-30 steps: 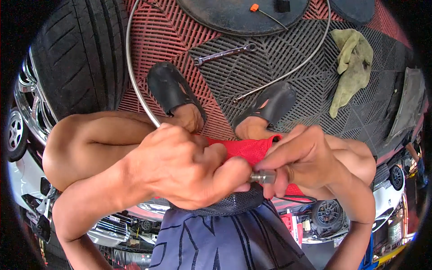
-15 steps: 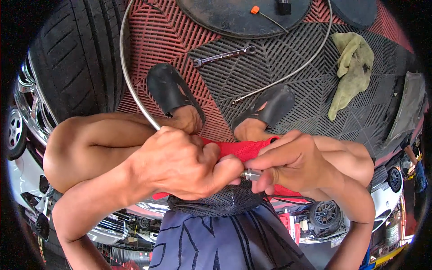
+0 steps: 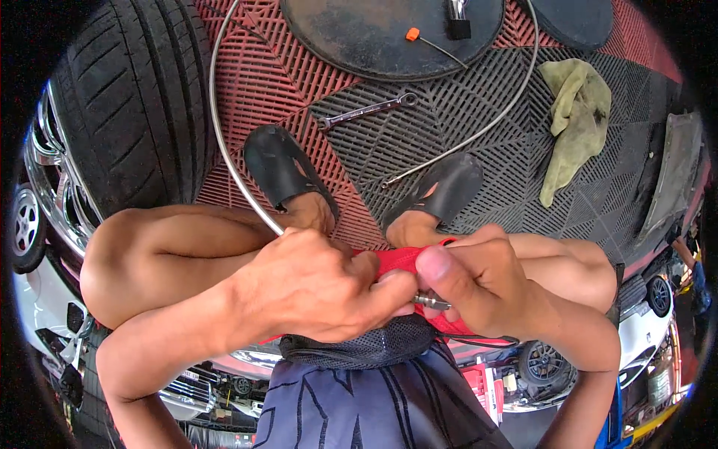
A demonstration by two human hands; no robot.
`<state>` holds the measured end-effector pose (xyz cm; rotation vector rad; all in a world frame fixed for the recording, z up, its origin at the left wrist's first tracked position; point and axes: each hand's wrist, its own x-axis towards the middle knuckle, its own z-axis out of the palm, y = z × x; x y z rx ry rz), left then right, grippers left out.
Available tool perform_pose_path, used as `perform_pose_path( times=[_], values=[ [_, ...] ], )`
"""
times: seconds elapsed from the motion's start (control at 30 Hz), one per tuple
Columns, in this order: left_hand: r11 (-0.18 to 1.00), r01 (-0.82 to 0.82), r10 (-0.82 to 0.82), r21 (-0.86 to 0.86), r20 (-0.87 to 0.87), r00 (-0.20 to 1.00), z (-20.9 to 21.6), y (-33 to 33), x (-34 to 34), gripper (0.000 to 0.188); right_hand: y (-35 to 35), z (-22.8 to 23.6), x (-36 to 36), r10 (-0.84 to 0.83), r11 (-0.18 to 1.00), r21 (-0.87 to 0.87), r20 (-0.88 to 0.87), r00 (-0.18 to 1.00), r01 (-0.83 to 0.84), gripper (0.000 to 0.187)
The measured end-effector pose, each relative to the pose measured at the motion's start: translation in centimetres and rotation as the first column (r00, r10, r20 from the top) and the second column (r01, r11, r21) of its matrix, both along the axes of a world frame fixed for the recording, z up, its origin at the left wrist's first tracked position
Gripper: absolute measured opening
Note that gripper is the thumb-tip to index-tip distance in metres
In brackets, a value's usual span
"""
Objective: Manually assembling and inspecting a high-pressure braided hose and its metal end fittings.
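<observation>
My left hand (image 3: 314, 288) is closed round a thin braided metal hose (image 3: 226, 153) near one of its ends. The hose loops up past the far edge and comes back down, its other end lying by my right shoe (image 3: 452, 187). Between my hands a small silver metal fitting (image 3: 431, 301) shows at the held end. My right hand (image 3: 490, 288) is closed on that fitting, thumb lifted along the top and fingers curled beneath. Both hands are above my lap, with red cloth (image 3: 400, 260) behind them. My fingers partly hide the joint between hose and fitting.
A combination wrench (image 3: 366, 111) lies on the red and black grid floor. Beyond it sits a black round pad (image 3: 359, 45) with an orange-tipped thin stem (image 3: 412, 34) and a black-and-silver piece (image 3: 458, 28). A large tire (image 3: 138, 112) stands left; a greenish rag (image 3: 576, 123) lies right.
My right hand has turned about the fitting, its thumb swinging up from the fitting's side to the top. My left hand keeps its hold and has shifted slightly.
</observation>
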<state>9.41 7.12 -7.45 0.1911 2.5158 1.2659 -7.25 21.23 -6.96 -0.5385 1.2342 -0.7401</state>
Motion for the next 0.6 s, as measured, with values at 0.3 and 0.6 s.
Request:
perform_pose_path(
  times=[0.3,0.6],
  values=[
    [0.995,-0.059,0.063,0.076,-0.055,0.996,0.0,0.0,-0.1,0.023,-0.4,-1.1,1.1,-0.092,0.992,-0.096,-0.104,0.99,0.082,0.046],
    [0.979,-0.16,0.172,0.127,-0.084,0.982,-0.5,0.6,0.3,0.023,-0.9,0.0,1.9,-0.366,0.925,0.204,0.247,0.897,0.321,0.042]
  ],
)
